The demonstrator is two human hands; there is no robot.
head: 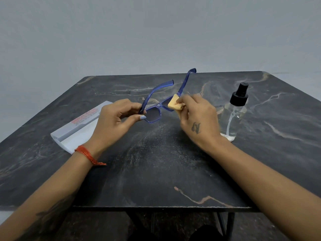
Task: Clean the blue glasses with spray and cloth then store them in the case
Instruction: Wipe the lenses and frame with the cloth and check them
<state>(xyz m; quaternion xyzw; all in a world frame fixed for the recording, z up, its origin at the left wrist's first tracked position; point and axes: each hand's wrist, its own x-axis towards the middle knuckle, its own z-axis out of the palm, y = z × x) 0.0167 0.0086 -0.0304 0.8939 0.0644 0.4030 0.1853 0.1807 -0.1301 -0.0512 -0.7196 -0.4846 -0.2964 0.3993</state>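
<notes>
Blue glasses (157, 108) being held up just above the table (156, 171), mid-scene, arms unfolded and pointing away toward the far edge. Frame looks like light, fairly stiff plastic; lenses likely to scratch and smear, arms likely to flex at the hinges if twisted. Best hold, by my reckoning, is the frame corner near the hinge, off the lens faces.

Left hand (114, 120) is pinching the left corner of the frame, thumb below, fingers curled over the top. Right hand (198, 115) is gripping a small folded yellow cloth (174, 105), pressing it around the right lens. Wiping appears to be under way.

Spray bottle (234, 112) is standing upright to the right, just beyond the right hand. White case (78, 126) is lying to the left, partly behind the left wrist; whether it is open I cannot tell.
</notes>
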